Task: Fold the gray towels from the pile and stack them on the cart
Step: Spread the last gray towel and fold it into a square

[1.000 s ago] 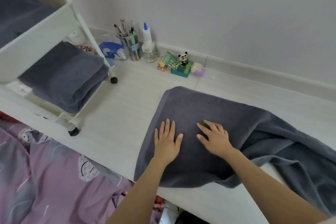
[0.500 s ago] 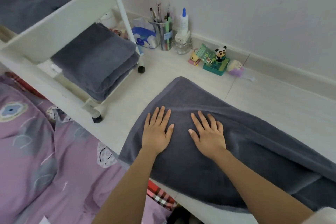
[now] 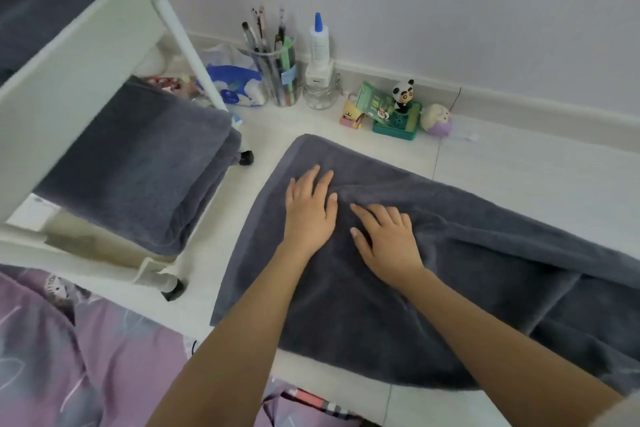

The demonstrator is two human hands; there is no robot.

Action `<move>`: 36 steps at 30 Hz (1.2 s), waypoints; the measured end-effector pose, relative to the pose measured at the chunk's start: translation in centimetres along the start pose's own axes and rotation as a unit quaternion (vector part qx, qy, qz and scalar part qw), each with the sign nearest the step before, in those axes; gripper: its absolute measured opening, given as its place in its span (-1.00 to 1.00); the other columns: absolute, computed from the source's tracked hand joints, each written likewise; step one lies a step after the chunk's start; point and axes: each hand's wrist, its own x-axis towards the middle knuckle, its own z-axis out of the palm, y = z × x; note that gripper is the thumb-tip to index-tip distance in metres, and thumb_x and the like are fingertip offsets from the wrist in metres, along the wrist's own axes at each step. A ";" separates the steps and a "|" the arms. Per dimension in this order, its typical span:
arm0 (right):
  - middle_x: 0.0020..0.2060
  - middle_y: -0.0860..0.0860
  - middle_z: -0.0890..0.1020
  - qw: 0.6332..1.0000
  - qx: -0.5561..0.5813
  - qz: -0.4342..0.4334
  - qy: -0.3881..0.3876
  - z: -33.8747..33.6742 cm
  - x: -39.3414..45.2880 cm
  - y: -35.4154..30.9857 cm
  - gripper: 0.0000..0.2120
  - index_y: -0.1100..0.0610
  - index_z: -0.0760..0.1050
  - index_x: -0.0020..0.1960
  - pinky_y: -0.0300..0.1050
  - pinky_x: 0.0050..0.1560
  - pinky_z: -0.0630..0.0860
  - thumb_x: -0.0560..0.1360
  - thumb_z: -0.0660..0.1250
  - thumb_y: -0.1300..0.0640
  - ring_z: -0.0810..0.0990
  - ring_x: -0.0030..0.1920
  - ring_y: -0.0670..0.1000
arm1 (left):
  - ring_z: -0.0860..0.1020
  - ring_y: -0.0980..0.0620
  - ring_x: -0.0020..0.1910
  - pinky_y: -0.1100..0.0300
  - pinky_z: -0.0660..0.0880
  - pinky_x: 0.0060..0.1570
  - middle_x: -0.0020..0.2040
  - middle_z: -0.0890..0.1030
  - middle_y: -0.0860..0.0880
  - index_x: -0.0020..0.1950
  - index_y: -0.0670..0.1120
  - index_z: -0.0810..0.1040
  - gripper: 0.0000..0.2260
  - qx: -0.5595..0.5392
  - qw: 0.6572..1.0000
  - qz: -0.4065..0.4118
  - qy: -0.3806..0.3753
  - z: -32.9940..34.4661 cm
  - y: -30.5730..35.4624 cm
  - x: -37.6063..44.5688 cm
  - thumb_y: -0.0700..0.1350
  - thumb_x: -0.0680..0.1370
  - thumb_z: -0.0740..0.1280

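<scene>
Soft, even daylight fills the view, with no harsh glare and no hot spots on the pale wall (image 3: 450, 10). Shadows are faint and diffuse: a soft dark band lies under the folded towels (image 3: 138, 166) on the white cart (image 3: 69, 55), and small smudges sit beneath the cart's wheels. The wide-angle lens bends straight lines, so the baseboard (image 3: 519, 107) curves and the cart post leans. The cart at the left edge is smeared with motion blur, and the purple bedding (image 3: 52, 357) at the lower left is soft. The middle is sharper, though the gray towel (image 3: 346, 288) shows little texture.
</scene>
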 end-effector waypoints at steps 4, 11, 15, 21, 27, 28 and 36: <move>0.36 0.12 0.43 0.985 -0.036 0.169 0.019 -0.1 -0.1 2.1 -0.42 0.10 0.36 0.40 0.15 0.35 0.25 0.53 -0.09 -0.16 0.36 0.36 0.19 | -0.23 -0.05 0.53 -0.10 -0.31 0.46 0.57 -0.16 -0.01 0.56 0.12 -0.09 -0.50 0.081 0.981 0.030 -0.173 1.2 0.6 4.4 0.19 0.63 -0.13; 0.54 0.04 -0.15 0.982 -0.061 0.140 -0.113 0.2 -0.3 4.5 -0.29 -0.13 -0.21 0.53 0.08 0.45 -0.30 0.42 -0.41 -0.33 -0.23 0.52 0.14 | -0.31 -0.16 0.51 -0.22 -0.31 0.42 0.54 -0.32 -0.01 0.54 0.14 -0.25 -0.32 0.130 0.962 -0.071 -0.229 0.7 0.3 7.8 0.41 0.52 -0.15; 0.54 0.06 -0.04 0.984 -0.038 0.161 -0.063 -0.5 -2.4 4.8 -0.33 -0.07 0.00 0.53 0.04 0.46 -0.28 0.49 -0.24 -0.30 -0.12 0.53 0.13 | -0.26 -0.18 0.51 -0.21 -0.31 0.43 0.55 -0.27 -0.12 0.56 0.00 -0.22 -0.25 0.146 0.962 -0.083 -0.214 0.4 2.1 7.5 0.38 0.53 -0.09; 0.45 0.19 0.25 0.953 -0.052 0.296 0.042 -0.8 -10.9 8.4 -0.41 0.07 0.21 0.47 0.15 0.43 -0.02 0.53 -0.02 -0.20 0.15 0.44 0.18 | -0.33 -0.08 0.51 -0.13 -0.33 0.45 0.54 -0.31 -0.06 0.54 0.06 -0.27 -0.41 0.124 0.974 0.095 -0.162 2.7 6.3 -0.7 0.24 0.60 -0.11; 0.50 0.17 0.14 0.927 -0.059 0.369 -0.036 -1.3 -16.6 10.3 -0.32 0.01 0.07 0.53 0.26 0.44 -0.06 0.51 -0.22 -0.29 0.00 0.51 0.21 | -0.33 -0.11 0.50 -0.21 -0.32 0.43 0.55 -0.30 -0.04 0.53 0.09 -0.28 -0.39 0.160 0.965 0.050 -0.203 4.0 7.6 -1.5 0.29 0.57 -0.17; 0.51 0.15 0.13 0.930 -0.047 0.363 -0.027 -1.7 -17.0 10.4 -0.31 0.01 0.06 0.53 0.24 0.44 -0.05 0.50 -0.23 -0.29 0.00 0.51 0.20 | -0.33 -0.12 0.50 -0.22 -0.32 0.43 0.54 -0.30 -0.05 0.53 0.08 -0.28 -0.39 0.163 0.963 0.044 -0.210 3.8 8.1 -1.5 0.29 0.58 -0.16; 0.47 0.15 0.25 0.880 0.069 0.462 0.085 -4.8 -22.6 15.0 -0.46 0.15 0.15 0.50 0.13 0.46 0.09 0.60 0.05 -0.09 0.15 0.49 0.15 | -0.30 -0.01 0.52 -0.12 -0.29 0.47 0.55 -0.28 -0.03 0.55 0.05 -0.21 -0.44 0.046 0.950 0.183 -0.249 4.3 17.7 -6.6 0.18 0.63 -0.09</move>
